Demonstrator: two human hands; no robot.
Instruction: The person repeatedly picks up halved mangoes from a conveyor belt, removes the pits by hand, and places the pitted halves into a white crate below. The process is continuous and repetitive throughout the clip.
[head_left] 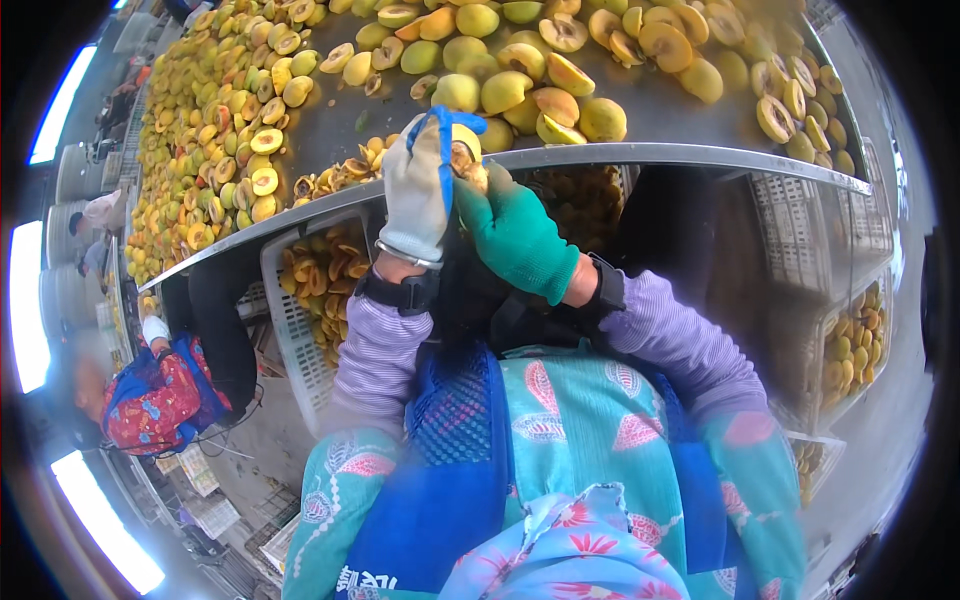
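Just over the table's near edge, my left hand (415, 192), in a white-grey glove with blue trim, is closed around a yellow peach (466, 140). Its brownish, rough inside faces right. My right hand (524, 240), in a green knit glove, meets the peach from the lower right. The fingers of that hand are curled and pressed in at the cut side; whether they hold a small tool is hidden. Beyond both hands, peach halves and whole-looking peaches (503, 92) lie on the dark metal table (340, 105).
Below the table edge to the left stands a white crate (300, 345) of peach pieces. More white crates (795, 225) are stacked at right, one with fruit (853, 345). A co-worker in a red patterned top (155, 405) sits at far left. The table's metal rim (690, 155) crosses ahead.
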